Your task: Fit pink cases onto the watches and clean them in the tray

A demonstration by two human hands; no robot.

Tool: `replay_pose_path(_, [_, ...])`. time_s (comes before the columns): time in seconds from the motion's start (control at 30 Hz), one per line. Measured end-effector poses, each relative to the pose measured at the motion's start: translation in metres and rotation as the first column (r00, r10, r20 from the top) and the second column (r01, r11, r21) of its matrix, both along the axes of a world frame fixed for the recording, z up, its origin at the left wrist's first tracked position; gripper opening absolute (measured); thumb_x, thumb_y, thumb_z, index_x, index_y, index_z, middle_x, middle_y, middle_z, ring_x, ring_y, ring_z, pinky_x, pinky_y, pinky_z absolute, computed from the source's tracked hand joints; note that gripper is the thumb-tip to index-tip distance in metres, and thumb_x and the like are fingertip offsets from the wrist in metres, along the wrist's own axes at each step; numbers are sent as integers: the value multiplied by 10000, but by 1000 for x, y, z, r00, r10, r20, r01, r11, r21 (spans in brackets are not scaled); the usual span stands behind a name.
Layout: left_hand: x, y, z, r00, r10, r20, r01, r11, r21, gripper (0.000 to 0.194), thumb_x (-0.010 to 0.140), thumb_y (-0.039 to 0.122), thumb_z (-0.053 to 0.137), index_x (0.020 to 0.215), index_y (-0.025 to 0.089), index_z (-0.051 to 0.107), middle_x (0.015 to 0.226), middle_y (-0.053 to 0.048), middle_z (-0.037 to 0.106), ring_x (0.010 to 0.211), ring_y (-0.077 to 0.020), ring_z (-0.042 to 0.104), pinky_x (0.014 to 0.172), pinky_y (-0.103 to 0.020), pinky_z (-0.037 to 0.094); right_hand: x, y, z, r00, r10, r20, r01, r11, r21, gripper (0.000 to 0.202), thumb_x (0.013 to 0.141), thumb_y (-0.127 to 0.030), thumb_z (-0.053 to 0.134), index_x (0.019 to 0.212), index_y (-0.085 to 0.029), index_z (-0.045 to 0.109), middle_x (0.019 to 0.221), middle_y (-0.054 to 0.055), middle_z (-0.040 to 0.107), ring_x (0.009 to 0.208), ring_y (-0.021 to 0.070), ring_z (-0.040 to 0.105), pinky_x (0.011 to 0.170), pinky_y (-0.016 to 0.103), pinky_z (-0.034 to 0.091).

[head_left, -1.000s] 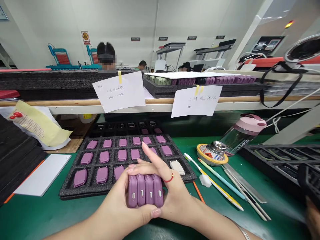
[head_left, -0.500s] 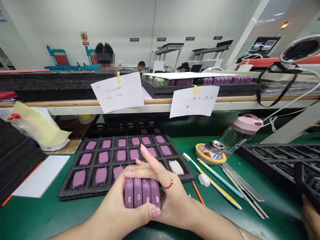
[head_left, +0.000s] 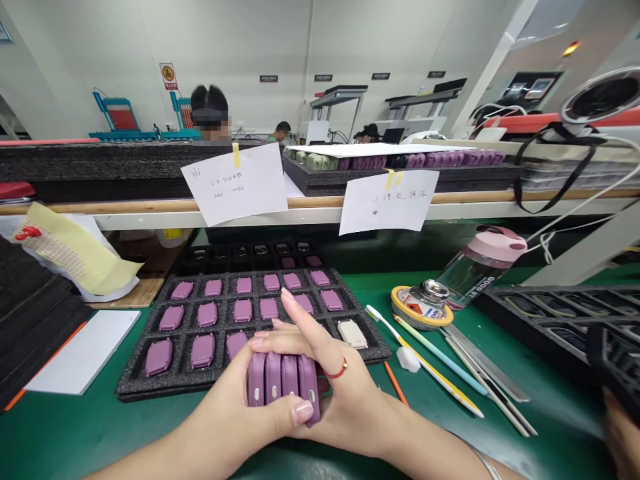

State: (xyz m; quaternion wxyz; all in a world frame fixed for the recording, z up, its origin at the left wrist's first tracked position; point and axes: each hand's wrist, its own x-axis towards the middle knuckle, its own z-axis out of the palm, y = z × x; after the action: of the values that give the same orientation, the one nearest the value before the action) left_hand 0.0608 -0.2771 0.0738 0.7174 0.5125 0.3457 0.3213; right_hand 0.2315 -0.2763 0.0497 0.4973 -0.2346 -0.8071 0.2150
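Note:
Several purple watch cases (head_left: 273,380) stand side by side in a row between my two hands, their edges with small silver buttons facing me. The rightmost case sits a little lower than the others. My left hand (head_left: 250,407) is closed around the row's left side, its thumb across the lower front. From the right, my right hand (head_left: 330,373) grips the row, with fingers over the top and the index finger pointing up and away; a red string circles its base. Just beyond lies a black foam tray (head_left: 127,383) with purple cases in its compartments and one cream case (head_left: 353,335).
Right of the tray lie a yellow-white toothbrush (head_left: 435,370), a light blue stick (head_left: 457,367), metal strips (head_left: 493,383), a round tin (head_left: 423,310) and a pink-lidded bottle (head_left: 480,267). Another person's hand (head_left: 623,427) holds a black tray (head_left: 610,360) at far right.
The held cases have shifted slightly upward and left in my hands, while the rightmost one has slid lower than its neighbours. My left thumb has moved a little left and up.

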Motion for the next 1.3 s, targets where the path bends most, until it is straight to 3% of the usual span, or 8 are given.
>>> replay_pose_path(0.1, [2,-2,4,999,-27,-37,28,1000,10,541,693,198,831,1165,214,567,1123,-64,715,1043,-255,686,872,-355,560,1,2,0,999,24,-33,-25,1000,-16,923,877,-345,745,1586,-216,168,1259,90,698,1200,211,663,1169,389,430])
replay_pose_path(0.23, [9,-8,11,993,68,-99,-66,998,18,596,620,126,781,1159,207,541,1057,-59,723,978,-261,710,814,-353,577,1,3,-2,996,32,-87,-35,999,-38,800,824,-282,798,1488,-233,356,1293,92,684,1159,212,688,1171,381,428])
replay_pose_path(0.53, [14,-13,20,978,156,-140,-155,988,17,509,572,143,767,1035,213,568,977,-38,725,904,-253,721,770,-345,579,1,0,-2,990,72,-125,-84,993,-88,913,835,-324,787,1565,-293,240,1525,112,483,1218,242,655,1190,426,401])
replay_pose_path(0.8, [11,-11,12,987,113,-112,-104,991,87,597,599,139,785,1152,207,571,1091,-81,711,1014,-290,699,844,-386,573,1,1,-1,993,68,-97,-75,995,-64,892,883,-344,736,1582,-247,191,1342,106,647,1238,240,641,1187,415,404])
replay_pose_path(0.9, [6,-7,7,998,60,-23,-58,996,64,542,683,304,833,1166,212,605,1132,-81,702,1071,-292,671,905,-392,545,1,2,-1,997,56,-53,-56,998,0,923,896,-302,719,1596,-216,124,1282,102,682,1239,228,639,1172,411,428])
replay_pose_path(1.03, [1,1,1,998,66,16,-66,998,9,464,817,534,728,1140,210,651,1116,-75,706,1133,-299,630,998,-422,488,-3,2,-1,997,-35,68,24,986,167,935,895,-184,684,1602,-183,72,1274,110,686,1224,206,642,1123,375,490])
replay_pose_path(1.17, [1,5,-4,999,31,-16,-29,992,120,373,837,403,748,1139,205,656,1173,-81,695,1184,-293,604,1023,-403,475,-3,2,0,994,-47,95,28,981,192,932,887,-128,666,1602,-152,68,1267,110,692,1250,204,623,1139,370,475])
replay_pose_path(1.3, [2,2,-4,998,57,-3,-57,994,98,520,718,313,854,1168,224,608,1186,-76,687,1141,-297,636,969,-398,519,1,2,0,998,9,59,-14,996,84,957,888,-246,722,1601,-176,87,1301,109,677,1259,218,620,1169,401,437])
